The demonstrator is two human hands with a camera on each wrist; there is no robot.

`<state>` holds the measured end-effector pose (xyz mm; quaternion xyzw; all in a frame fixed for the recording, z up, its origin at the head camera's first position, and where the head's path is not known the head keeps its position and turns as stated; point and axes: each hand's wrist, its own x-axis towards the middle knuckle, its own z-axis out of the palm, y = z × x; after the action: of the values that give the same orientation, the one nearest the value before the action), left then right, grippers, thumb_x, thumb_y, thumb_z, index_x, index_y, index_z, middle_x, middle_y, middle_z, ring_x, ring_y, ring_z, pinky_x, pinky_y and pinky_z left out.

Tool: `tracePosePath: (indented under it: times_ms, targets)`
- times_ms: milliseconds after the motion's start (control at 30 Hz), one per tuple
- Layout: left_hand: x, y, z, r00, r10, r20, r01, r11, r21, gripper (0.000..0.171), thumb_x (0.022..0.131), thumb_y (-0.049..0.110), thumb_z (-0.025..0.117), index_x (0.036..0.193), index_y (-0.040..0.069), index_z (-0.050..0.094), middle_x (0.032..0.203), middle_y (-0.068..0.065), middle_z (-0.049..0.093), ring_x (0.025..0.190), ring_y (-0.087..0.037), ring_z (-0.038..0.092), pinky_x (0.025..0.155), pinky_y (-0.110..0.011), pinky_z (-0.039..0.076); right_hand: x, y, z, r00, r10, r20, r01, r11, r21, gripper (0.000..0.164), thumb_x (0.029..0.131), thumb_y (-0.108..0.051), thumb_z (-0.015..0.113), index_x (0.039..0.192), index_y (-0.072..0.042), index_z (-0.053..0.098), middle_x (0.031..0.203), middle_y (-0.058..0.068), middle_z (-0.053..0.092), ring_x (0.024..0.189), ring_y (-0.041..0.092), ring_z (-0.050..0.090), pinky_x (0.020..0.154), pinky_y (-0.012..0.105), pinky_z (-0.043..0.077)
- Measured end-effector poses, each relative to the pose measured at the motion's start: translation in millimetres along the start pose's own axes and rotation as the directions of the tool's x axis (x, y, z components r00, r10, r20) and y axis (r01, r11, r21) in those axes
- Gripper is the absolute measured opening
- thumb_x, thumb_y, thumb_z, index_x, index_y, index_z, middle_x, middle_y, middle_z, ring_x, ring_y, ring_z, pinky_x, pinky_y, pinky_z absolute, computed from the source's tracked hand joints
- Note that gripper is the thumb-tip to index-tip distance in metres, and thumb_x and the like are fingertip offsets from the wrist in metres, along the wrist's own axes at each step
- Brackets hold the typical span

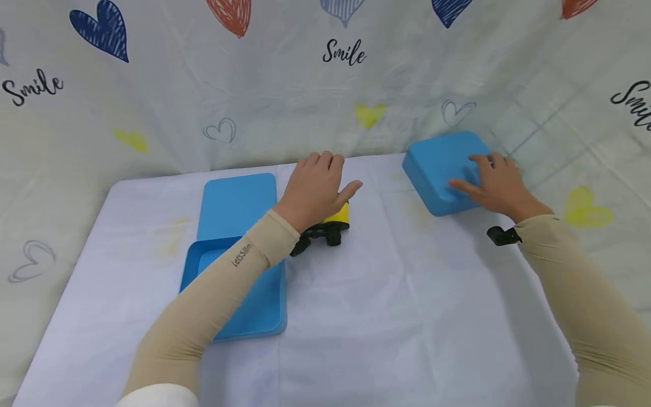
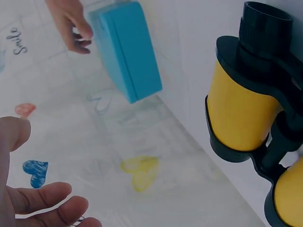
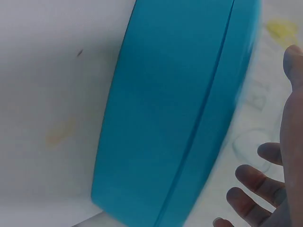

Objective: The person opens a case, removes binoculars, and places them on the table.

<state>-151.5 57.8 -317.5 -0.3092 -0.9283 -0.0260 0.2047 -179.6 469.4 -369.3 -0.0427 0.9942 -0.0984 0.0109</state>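
Observation:
Yellow and black binoculars (image 1: 335, 227) stand on the white-covered table, partly hidden in the head view by my left hand (image 1: 316, 189). That hand is held over them, fingers loosely bent and thumb out to the side, gripping nothing. In the left wrist view the binoculars' yellow barrel (image 2: 241, 106) is apart from the fingers. At the table's far right lies a closed blue box (image 1: 442, 161). My right hand (image 1: 500, 186) hovers over its right side with fingers and thumb spread. The right wrist view shows the box's side (image 3: 156, 113) with the fingertips (image 3: 251, 177) away from it.
An open blue tray-like box (image 1: 274, 316) sits left of the binoculars, partly covered by my left forearm. A flat blue lid (image 1: 236, 203) lies directly behind it. Cloth printed with hearts and "Smile" (image 1: 285, 96) hangs along the table's back and right edges.

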Motion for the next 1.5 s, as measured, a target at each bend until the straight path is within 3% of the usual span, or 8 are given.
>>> tracePosePath:
  times_ms: [200, 400, 600, 900, 1100, 1300, 1400, 1500]
  targets:
    - [6.6, 11.5, 12.0, 1.000, 0.007, -0.027, -0.007, 1.000, -0.001, 0.052, 0.104, 0.055, 0.054, 0.107, 0.004, 0.062, 0.096, -0.010, 0.065, 0.084, -0.026, 0.061, 0.070, -0.035, 0.051, -2.0, 20.6, 3.5, 0.998, 0.059, -0.006, -0.058, 0.998, 0.028, 0.095, 0.099, -0.069, 0.047, 0.151, 0.009, 0.033, 0.145, 0.048, 0.029, 0.126, 0.066, 0.028, 0.091, 0.079, 0.028]
    - [14.6, 22.1, 22.0, 1.000, 0.006, 0.002, -0.006, 1.000, -0.025, 0.051, 0.104, 0.055, 0.053, 0.106, 0.005, 0.063, 0.098, -0.009, 0.067, 0.090, -0.027, 0.064, 0.072, -0.035, 0.051, -3.6, 41.3, 6.4, 0.994, 0.109, 0.001, -0.109, 0.994, 0.013, 0.096, 0.100, -0.069, 0.046, 0.149, 0.012, 0.032, 0.145, 0.050, 0.026, 0.127, 0.068, 0.027, 0.092, 0.082, 0.027]
    - [22.9, 31.7, 29.8, 0.999, 0.019, 0.026, -0.018, 0.999, -0.038, 0.052, 0.104, 0.056, 0.052, 0.108, 0.005, 0.063, 0.094, -0.009, 0.065, 0.084, -0.025, 0.061, 0.071, -0.034, 0.051, -2.5, 57.8, 4.7, 0.989, 0.150, -0.001, -0.150, 0.989, -0.004, 0.100, 0.099, -0.070, 0.043, 0.148, 0.016, 0.030, 0.143, 0.051, 0.026, 0.127, 0.069, 0.025, 0.093, 0.082, 0.025]
    - [36.9, 51.0, 41.2, 0.998, 0.046, 0.041, -0.045, 0.999, -0.006, 0.054, 0.105, 0.059, 0.046, 0.110, 0.008, 0.064, 0.094, -0.005, 0.066, 0.081, -0.021, 0.061, 0.069, -0.031, 0.050, 2.8, 68.5, 5.1, 0.988, 0.137, 0.074, -0.141, 0.989, 0.042, 0.105, 0.103, -0.066, 0.038, 0.150, 0.025, 0.017, 0.139, 0.056, 0.028, 0.128, 0.069, 0.029, 0.108, 0.077, 0.026]
    - [46.4, 67.5, 49.7, 0.996, 0.044, 0.080, -0.044, 0.999, -0.007, 0.056, 0.105, 0.061, 0.044, 0.110, 0.010, 0.064, 0.093, -0.002, 0.067, 0.080, -0.019, 0.061, 0.068, -0.030, 0.049, 6.8, 66.8, 8.7, 0.983, 0.145, 0.111, -0.153, 0.986, 0.071, 0.108, 0.102, -0.067, 0.038, 0.150, 0.026, 0.012, 0.139, 0.057, 0.027, 0.127, 0.068, 0.031, 0.104, 0.079, 0.032]
    - [57.8, 84.8, 64.3, 0.982, 0.026, 0.188, -0.020, 0.999, -0.032, 0.062, 0.105, 0.064, 0.039, 0.116, 0.010, 0.066, 0.100, -0.002, 0.069, 0.089, -0.019, 0.065, 0.077, -0.030, 0.055, 7.4, 63.4, 11.8, 0.982, 0.143, 0.127, -0.154, 0.985, 0.080, 0.110, 0.101, -0.068, 0.040, 0.143, 0.031, 0.019, 0.132, 0.055, 0.035, 0.115, 0.063, 0.042, 0.096, 0.077, 0.040]
    - [63.5, 95.2, 76.9, 0.980, 0.008, 0.197, 0.001, 0.999, -0.042, 0.065, 0.105, 0.067, 0.037, 0.116, 0.010, 0.067, 0.100, -0.002, 0.070, 0.092, -0.019, 0.067, 0.080, -0.030, 0.056, 7.6, 64.5, 13.0, 0.978, 0.152, 0.146, -0.166, 0.981, 0.095, 0.109, 0.099, -0.070, 0.043, 0.137, 0.031, 0.028, 0.122, 0.051, 0.045, 0.100, 0.055, 0.052, 0.078, 0.064, 0.051]
    - [69.0, 106.0, 90.7, 0.979, -0.029, 0.201, 0.043, 0.997, -0.066, 0.066, 0.105, 0.068, 0.035, 0.115, 0.011, 0.067, 0.101, -0.003, 0.072, 0.092, -0.020, 0.067, 0.081, -0.031, 0.056, 9.3, 65.0, 14.6, 0.972, 0.161, 0.171, -0.182, 0.976, 0.118, 0.106, 0.096, -0.074, 0.046, 0.128, 0.027, 0.037, 0.109, 0.041, 0.052, 0.085, 0.044, 0.055, 0.062, 0.046, 0.049]
